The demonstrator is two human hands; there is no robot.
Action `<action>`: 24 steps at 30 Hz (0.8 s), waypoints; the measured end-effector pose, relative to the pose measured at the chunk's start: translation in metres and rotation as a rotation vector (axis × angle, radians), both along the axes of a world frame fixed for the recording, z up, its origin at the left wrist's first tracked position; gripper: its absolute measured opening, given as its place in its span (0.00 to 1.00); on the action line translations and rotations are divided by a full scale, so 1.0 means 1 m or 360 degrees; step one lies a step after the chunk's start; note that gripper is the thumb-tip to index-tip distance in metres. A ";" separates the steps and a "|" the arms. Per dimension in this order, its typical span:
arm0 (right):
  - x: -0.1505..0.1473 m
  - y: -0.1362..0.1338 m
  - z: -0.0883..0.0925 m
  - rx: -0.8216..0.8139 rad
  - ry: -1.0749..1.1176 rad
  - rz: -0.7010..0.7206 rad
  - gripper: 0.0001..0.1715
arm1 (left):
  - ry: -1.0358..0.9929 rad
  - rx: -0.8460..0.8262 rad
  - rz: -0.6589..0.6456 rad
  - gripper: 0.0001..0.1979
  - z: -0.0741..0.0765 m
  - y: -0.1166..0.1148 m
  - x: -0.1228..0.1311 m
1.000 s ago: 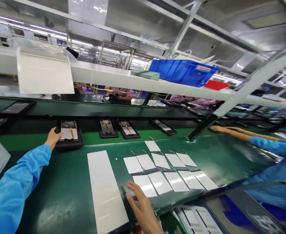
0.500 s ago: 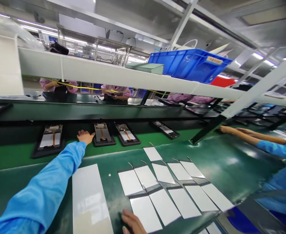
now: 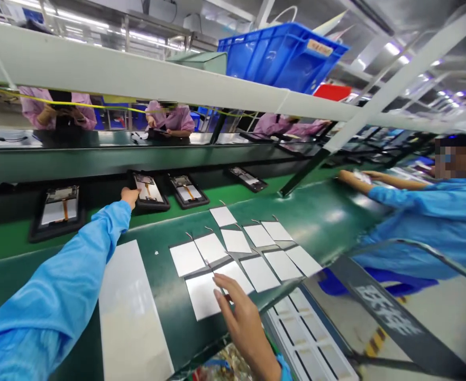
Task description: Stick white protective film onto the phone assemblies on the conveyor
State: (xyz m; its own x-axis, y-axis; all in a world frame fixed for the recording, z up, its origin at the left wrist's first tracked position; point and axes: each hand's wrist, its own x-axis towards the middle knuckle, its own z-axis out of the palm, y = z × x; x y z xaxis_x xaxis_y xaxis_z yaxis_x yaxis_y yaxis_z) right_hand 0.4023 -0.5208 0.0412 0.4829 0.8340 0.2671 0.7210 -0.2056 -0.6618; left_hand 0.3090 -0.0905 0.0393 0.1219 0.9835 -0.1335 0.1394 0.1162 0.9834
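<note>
My left hand [image 3: 130,197] is at the left edge of an open-backed tablet [image 3: 152,191] on the green line, its fingers closed on the black frame. An orange ribbon cable crosses the tablet's white inside. Above the near bench, my right hand [image 3: 243,315] has its fingers spread and holds nothing. Just under its fingertips lie flat white packs [image 3: 201,296] with dark top strips and short wires, set out in rows; they look like batteries. Whether the fingertips touch a pack, I cannot tell. A long white sheet [image 3: 131,312] lies between my arms.
More open tablets lie on the line, one left [image 3: 60,209], two to the right [image 3: 188,191]. A slanted post [image 3: 304,172] meets the bench edge. Overhead, a shelf beam carries a blue bin [image 3: 276,58]. A co-worker in blue [image 3: 427,211] reaches in at right. A white divided tray [image 3: 310,338] sits below.
My left hand has gone from open beside the tablet to closed on its edge. My right hand has come further into view over the white packs. The whole view has shifted.
</note>
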 end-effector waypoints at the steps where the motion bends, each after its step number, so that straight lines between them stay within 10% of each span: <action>1: -0.006 0.000 0.000 0.0005 0.0012 0.0032 0.17 | -0.0018 -0.0034 0.0016 0.18 0.008 -0.005 -0.010; 8: -0.088 0.004 -0.008 -0.0043 0.0179 0.0506 0.15 | -0.0084 -0.0075 -0.0024 0.22 0.050 -0.092 -0.209; 14: -0.138 0.046 -0.017 -0.0114 0.0077 0.0619 0.14 | -0.0038 -0.0458 0.0059 0.26 -0.002 -0.225 -0.379; 18: -0.156 0.087 -0.036 -0.0322 -0.0097 0.0556 0.12 | 0.0325 -0.0278 -0.0071 0.26 -0.036 -0.267 -0.412; 24: -0.171 0.110 -0.051 -0.0503 -0.0283 0.0385 0.12 | 0.1390 0.1024 -0.0163 0.20 -0.030 -0.295 -0.376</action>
State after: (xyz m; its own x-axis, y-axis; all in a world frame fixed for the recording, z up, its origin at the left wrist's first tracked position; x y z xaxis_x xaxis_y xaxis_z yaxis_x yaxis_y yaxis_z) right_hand 0.2314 -0.4103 -0.0096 0.2333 0.9715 0.0421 0.8703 -0.1893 -0.4547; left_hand -0.0668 -0.3855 0.0093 0.3203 0.8907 0.3226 0.7992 -0.4369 0.4128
